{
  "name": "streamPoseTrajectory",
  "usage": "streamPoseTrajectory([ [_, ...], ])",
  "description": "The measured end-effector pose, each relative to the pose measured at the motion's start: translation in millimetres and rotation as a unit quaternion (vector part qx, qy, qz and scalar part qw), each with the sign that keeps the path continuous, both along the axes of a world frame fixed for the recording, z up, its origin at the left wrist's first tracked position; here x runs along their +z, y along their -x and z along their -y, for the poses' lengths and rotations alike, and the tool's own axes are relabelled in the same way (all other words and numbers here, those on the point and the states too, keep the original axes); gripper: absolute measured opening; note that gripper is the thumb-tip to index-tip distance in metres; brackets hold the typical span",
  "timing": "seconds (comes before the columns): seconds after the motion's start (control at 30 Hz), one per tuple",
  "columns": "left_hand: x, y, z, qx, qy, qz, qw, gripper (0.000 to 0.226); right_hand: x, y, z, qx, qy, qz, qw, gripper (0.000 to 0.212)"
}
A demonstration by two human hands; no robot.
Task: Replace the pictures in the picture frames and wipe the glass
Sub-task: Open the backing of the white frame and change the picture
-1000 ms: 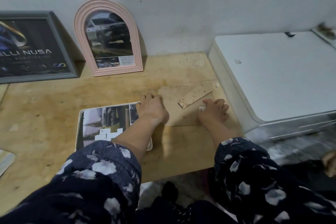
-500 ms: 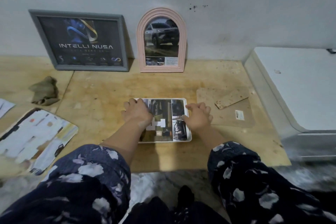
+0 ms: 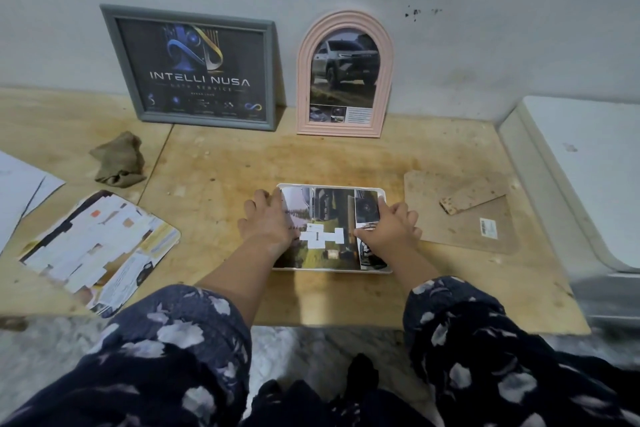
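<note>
A white frame point(image 3: 332, 270) with a picture in it lies flat mid-desk point(image 3: 346, 159), the left hand point(image 3: 268, 222) and right hand point(image 3: 389, 227) pressing on its sides with fingers spread flat, gripping nothing. A backing board point(image 3: 460, 229) lies just right of it, a cloth point(image 3: 117, 160) and loose picture point(image 3: 100, 250) well left. A grey frame point(image 3: 197, 68) and pink arched frame point(image 3: 344, 74) lean on the wall behind, bare desk between.

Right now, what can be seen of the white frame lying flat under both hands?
The white frame lies flat on the wooden table, a rounded-corner rectangle. A car collage picture with small white patches covers it. The left hand rests on its left edge, the right hand on its right side, fingers fairly straight.
</note>
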State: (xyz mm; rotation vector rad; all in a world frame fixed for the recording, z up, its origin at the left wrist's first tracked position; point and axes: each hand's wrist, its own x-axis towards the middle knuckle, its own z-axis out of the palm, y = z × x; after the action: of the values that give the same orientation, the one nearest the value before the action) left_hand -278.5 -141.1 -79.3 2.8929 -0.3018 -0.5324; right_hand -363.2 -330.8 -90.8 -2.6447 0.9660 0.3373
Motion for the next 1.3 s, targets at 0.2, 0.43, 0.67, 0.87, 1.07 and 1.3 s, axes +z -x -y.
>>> streamPoseTrajectory([
  [0.2, 8.8, -13.8, 6.1, -0.026, -0.038, -0.022, 0.999, 0.065, 1.7, -4.1, 4.2, -0.004, -0.027, -0.016, 0.999, 0.097],
  [0.43, 4.3, -15.1, 14.1, -0.007, -0.04, -0.003, 0.999, 0.079, 0.1, -7.2, 5.2, -0.036, -0.057, 0.002, 0.998, 0.096],
  [0.67, 1.9, -10.4, 15.5, -0.017, -0.011, 0.048, 0.999, 0.061, 0.5, -9.6, 6.2, -0.072, -0.113, 0.033, 0.991, 0.098],
  [0.87, 10.2, 4.3, 3.8, 0.025, 0.18, 0.052, 0.982, 0.043, 0.6, -7.9, 1.8, -0.089, -0.106, 0.026, 0.99, 0.1],
  [1.07, 20.2, 8.9, -4.3, 0.127, 0.44, -0.076, 0.886, 0.021, 10.0, -2.3, 2.4, -0.112, -0.127, 0.049, 0.984, 0.101],
  [1.3, 21.4, -1.5, -22.1, 0.209, 0.481, -0.036, 0.851, 0.009, 33.3, -3.7, -9.7, -0.154, -0.181, 0.089, 0.967, 0.054],
])
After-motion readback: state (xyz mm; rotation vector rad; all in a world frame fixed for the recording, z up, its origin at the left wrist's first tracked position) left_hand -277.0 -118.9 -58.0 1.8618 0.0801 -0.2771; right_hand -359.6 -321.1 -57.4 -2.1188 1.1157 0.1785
